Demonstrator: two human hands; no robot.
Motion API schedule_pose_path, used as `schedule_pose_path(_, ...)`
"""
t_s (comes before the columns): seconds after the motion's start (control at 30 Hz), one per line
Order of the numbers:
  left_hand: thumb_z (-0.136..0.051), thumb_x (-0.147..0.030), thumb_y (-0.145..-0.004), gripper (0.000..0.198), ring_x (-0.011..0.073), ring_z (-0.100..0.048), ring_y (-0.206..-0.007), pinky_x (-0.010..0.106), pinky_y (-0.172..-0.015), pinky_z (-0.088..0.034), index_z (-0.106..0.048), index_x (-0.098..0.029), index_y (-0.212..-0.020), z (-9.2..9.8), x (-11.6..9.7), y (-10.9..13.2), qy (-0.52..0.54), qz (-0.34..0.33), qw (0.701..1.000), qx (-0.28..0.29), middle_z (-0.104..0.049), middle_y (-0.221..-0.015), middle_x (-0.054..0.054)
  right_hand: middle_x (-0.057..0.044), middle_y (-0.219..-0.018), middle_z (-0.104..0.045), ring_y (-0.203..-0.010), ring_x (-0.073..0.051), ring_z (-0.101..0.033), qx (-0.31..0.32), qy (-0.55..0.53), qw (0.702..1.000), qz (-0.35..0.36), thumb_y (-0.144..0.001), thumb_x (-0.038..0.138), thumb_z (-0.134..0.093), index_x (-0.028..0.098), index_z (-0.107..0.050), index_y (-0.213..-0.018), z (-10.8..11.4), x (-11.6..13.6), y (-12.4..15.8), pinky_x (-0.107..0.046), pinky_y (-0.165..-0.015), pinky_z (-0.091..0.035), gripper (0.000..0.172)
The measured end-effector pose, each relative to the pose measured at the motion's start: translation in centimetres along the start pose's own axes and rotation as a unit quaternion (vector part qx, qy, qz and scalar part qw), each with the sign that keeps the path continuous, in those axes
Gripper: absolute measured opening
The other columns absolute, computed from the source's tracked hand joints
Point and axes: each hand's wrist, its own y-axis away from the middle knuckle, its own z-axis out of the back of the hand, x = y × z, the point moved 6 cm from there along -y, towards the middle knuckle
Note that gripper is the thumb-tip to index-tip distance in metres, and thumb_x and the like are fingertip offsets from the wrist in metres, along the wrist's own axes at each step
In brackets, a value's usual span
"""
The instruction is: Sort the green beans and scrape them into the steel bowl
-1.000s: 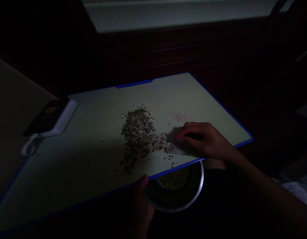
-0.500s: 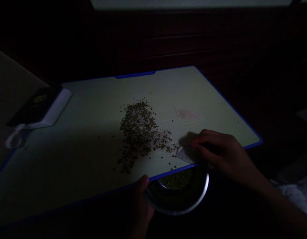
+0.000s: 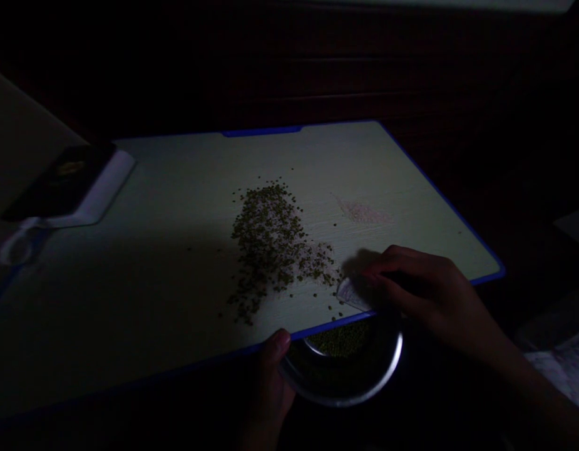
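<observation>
Small green beans [image 3: 265,232], which look like mung beans, lie mixed with pale grains on a light board [image 3: 167,188] with a blue rim. My left hand [image 3: 273,376] is closed at the side of a metal bowl [image 3: 395,366], its thumb up by the board's front edge. Green beans lie inside the bowl, partly under the board. My right hand [image 3: 420,282] is at the front edge, right of the beans, with fingers pinched together. Under its fingertips shows a pale, see-through piece with a curved edge [image 3: 350,293]; its kind and the exact grip are hidden in shadow.
A separate patch of pale grains [image 3: 364,213] lies farther back on the board. At the left stands a dark-topped white box [image 3: 73,185] with a white loop [image 3: 17,247] beside it. Pale cloth [image 3: 561,369] shows at the lower right. The scene is very dark.
The view has shifted slightly, so the board, beans and bowl appear a little farther right. Both hands keep nearly the same places against the board; the bean pile looks unchanged.
</observation>
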Motion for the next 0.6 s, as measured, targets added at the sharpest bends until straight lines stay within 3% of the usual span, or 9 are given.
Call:
schedule_pose_path(0.13, -0.089, -0.031, -0.033, 0.036, 0.0337, -0.073, -0.088, 0.045, -0.09, -0.06, -0.066, -0.024, -0.059, 0.1, 0.0, -0.1, 0.017, -0.009, 1.0, -0.001, -0.07, -0.062, 0.003, -0.002, -0.089, -0.069, -0.08, -0.015, -0.065, -0.004, 0.005, 1.0, -0.01, -0.094, 0.019, -0.061, 0.021, -0.071, -0.098, -0.1, -0.1, -0.1, -0.027, -0.07, -0.048, 0.012)
schedule_pose_path(0.3, -0.09, -0.038, -0.037, 0.035, 0.034, -0.073, -0.083, 0.048, -0.084, -0.062, -0.07, -0.022, -0.06, -0.2, 0.2, -0.2, -0.01, -0.007, 0.999, 0.045, -0.075, -0.071, 0.007, -0.002, -0.094, -0.07, -0.082, -0.016, -0.066, -0.024, 0.022, 0.999, -0.043, -0.094, 0.022, -0.062, 0.023, -0.072, -0.1, 0.0, -0.7, 0.0, -0.028, -0.071, -0.048, 0.012)
schedule_pose_path(0.43, -0.089, -0.043, -0.038, 0.037, 0.03, -0.072, -0.072, 0.046, -0.079, -0.062, -0.074, -0.018, -0.063, -0.2, 0.2, -0.2, -0.037, -0.006, 0.998, 0.055, -0.075, -0.071, 0.008, -0.001, -0.091, -0.069, -0.08, -0.015, -0.064, 0.001, 0.011, 1.0, -0.024, -0.095, 0.023, -0.061, 0.023, -0.072, -0.098, -0.4, -0.3, -0.6, -0.027, -0.07, -0.048, 0.012)
schedule_pose_path(0.6, -0.087, -0.046, -0.043, 0.037, 0.0318, -0.073, -0.081, 0.045, -0.08, -0.062, -0.074, -0.018, -0.061, -0.6, 0.0, 0.0, -0.044, -0.02, 0.996, 0.076, -0.077, -0.076, 0.01, -0.002, -0.092, -0.069, -0.081, -0.014, -0.064, 0.024, 0.0, 1.0, -0.014, -0.096, 0.025, -0.061, 0.023, -0.072, -0.097, -0.4, 0.2, -1.1, -0.025, -0.069, -0.048, 0.012)
